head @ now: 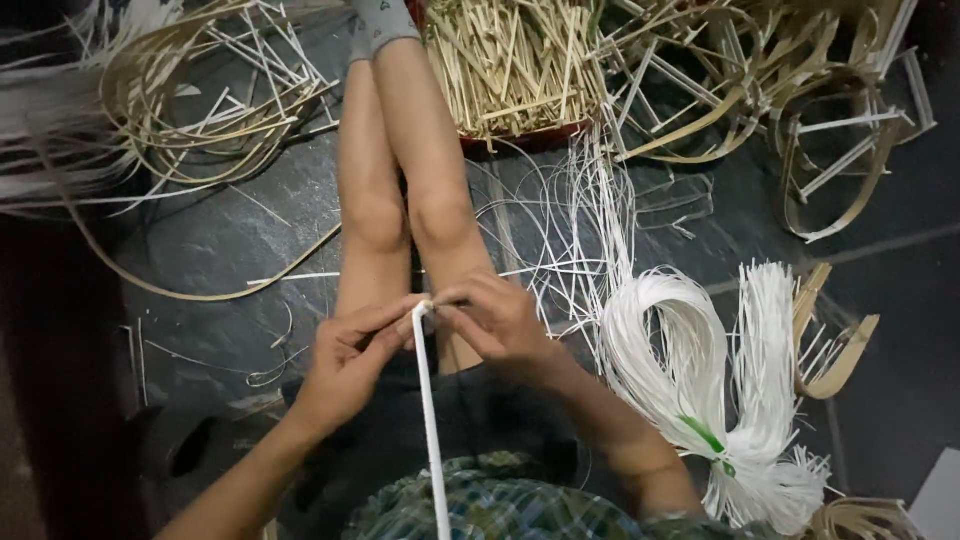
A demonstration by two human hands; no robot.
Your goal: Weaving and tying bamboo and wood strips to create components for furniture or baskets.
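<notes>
While cut cane sticks (515,65) pile up past the person's feet and looped cane strips (180,100) sprawl over the dark stone floor (230,240), a tied bundle of white strips (700,390) lies just beside the right forearm, with loose white strands (590,220) trailing near the knees. Nothing blocks the hands. The left hand (345,365) and right hand (500,320) both pinch the top end of a flat white strip (430,420), thin and straight, running down over the lap.
</notes>
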